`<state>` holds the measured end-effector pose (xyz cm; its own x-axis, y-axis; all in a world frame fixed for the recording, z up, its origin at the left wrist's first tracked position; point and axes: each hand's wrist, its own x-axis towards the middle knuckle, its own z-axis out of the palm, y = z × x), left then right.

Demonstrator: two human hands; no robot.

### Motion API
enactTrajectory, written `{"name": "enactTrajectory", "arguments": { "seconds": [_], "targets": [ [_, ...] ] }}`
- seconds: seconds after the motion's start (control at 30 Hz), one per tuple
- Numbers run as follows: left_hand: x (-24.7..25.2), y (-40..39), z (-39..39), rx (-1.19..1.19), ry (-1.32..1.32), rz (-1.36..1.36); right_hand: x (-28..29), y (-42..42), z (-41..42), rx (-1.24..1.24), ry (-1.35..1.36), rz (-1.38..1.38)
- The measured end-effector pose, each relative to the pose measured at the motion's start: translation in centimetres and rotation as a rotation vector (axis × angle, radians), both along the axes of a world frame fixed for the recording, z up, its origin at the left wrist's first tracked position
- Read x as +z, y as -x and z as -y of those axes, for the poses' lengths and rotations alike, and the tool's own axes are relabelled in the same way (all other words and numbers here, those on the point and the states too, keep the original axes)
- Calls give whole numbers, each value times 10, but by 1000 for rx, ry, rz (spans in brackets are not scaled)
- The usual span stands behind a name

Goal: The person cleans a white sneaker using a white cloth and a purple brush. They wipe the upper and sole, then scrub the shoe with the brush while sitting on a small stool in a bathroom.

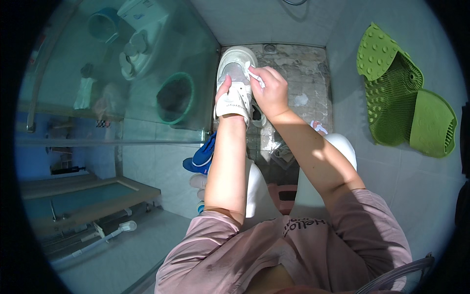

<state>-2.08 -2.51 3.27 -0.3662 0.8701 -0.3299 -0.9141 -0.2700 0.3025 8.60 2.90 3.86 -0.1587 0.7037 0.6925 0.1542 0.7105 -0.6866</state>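
Observation:
A white lace-less sneaker (237, 68) with a grey mesh toe is held out in front of me over the tiled floor, its toe pointing away. My left hand (224, 87) grips it, the thumb lying along the side near the tongue (231, 106); most of the hand is hidden by the shoe. Between the fingers of my right hand (271, 90) is a small white wipe or cloth (256, 76), pressed against the shoe's right side near the toe. Partly covered below, another light shoe (259, 117) sits on the floor.
A glass partition (205, 92) stands close on my left, with a green-rimmed basin (191, 86) and a toilet (147, 51) beyond. Blue shoes (202, 156) lie by my left arm. A green rubber mat (389, 106) hangs on the right wall. Ahead is a floor drain (270, 48).

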Motion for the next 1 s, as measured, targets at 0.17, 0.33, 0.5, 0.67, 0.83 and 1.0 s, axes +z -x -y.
{"name": "enactTrajectory", "arguments": {
  "seconds": [0.17, 0.33, 0.5, 0.67, 0.83, 1.0],
  "targets": [
    [-16, -4, 1, -82, 52, -1, 19, 4, -16, 41, -117, 35],
    [2, 6, -1, 8, 11, 18, 8, -7, -15, 34, -92, 26],
    [10, -12, -4, -27, 44, 41, 27, -4, -35, 22, -104, 17],
    [6, 1, -2, 6, 8, 6, 19, -14, -15, 102, -114, 56],
    [1, 0, -3, -38, -22, 69, 23, -10, -23, 70, -202, 65],
    [7, -5, -7, -62, 54, 31, 26, -5, -30, 51, -231, 45]
  ]
}}
